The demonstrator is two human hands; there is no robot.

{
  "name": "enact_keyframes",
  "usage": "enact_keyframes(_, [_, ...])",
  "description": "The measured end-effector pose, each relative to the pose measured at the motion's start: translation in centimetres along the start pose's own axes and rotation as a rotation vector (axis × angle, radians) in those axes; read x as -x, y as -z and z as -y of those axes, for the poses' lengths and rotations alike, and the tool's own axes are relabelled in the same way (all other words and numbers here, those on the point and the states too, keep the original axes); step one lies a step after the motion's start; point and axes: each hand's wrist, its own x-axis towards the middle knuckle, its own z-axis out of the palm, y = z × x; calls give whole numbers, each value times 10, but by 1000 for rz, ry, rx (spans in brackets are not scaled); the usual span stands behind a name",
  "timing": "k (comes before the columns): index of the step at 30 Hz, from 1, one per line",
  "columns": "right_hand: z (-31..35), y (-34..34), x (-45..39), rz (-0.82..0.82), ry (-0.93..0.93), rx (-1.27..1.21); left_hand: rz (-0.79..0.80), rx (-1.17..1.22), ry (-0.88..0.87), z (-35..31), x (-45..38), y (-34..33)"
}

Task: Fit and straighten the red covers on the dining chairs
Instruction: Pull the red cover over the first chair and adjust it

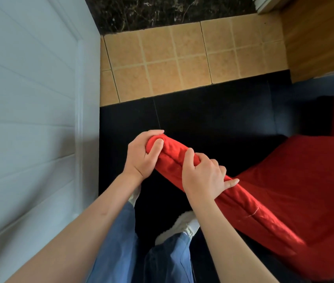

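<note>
Hands of the person both grip the padded top edge of the red cover [243, 201], whose long axis runs from upper left to lower right. Left hand [141, 154] pinches its far corner; right hand [202, 176] curls over it just beside, nearer the middle.

Both bare forearms reach forward; the left hand [141, 155] and right hand [202, 175] curl their fingers, gripping side by side.
</note>
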Motion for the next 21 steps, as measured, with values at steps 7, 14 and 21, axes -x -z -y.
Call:
enact_keyframes(7, [1, -4, -1, -91, 39, -9, 25, 9, -67, 5, -5, 0])
enact_keyframes(14, [-2, -9, -6, -134, 84, -16, 23, 10, -145, 4, -10, -3])
enact_keyframes(21, [-4, -12, -5, -166, 139, -5, 41, -22, -139, 4, -11, -2])
